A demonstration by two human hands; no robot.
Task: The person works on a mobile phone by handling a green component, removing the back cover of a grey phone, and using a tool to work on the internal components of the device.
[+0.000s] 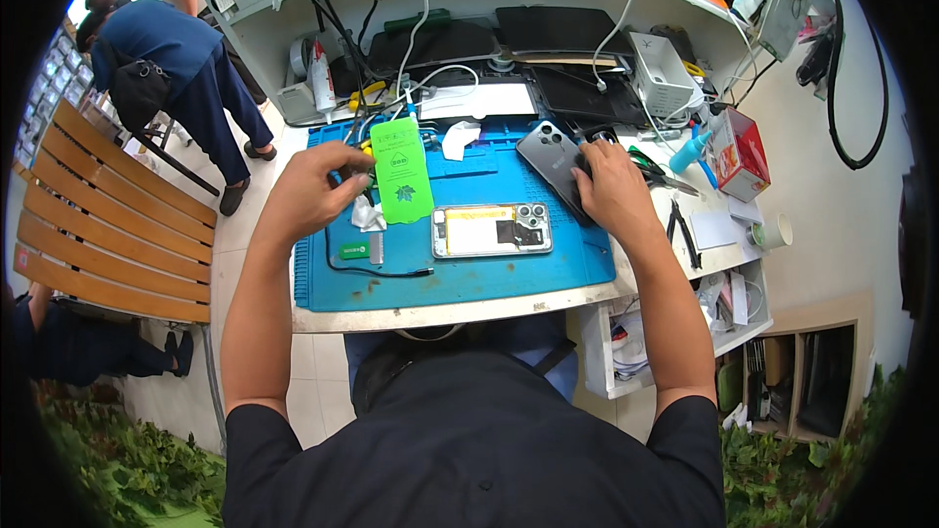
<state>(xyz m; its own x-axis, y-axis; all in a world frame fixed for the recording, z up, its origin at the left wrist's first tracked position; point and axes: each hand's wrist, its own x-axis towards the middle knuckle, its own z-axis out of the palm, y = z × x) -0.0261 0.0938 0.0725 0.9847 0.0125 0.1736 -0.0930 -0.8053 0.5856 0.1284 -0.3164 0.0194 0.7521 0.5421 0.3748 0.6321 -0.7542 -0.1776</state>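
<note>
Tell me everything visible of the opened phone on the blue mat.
The opened phone lies crosswise on the blue mat, camera lenses at its upper right corner. Its rim looks metallic silver; inside show a white area, a yellow upper strip and a black patch left of the lenses. Its left end is beside the green card; contact is unclear.

Dark lettering and a leaf emblem (405, 194) on a green card (400, 152), toward the far left corner of the blue mat (469, 291); pale lettering on a small green-and-grey tool (354, 250).
</note>
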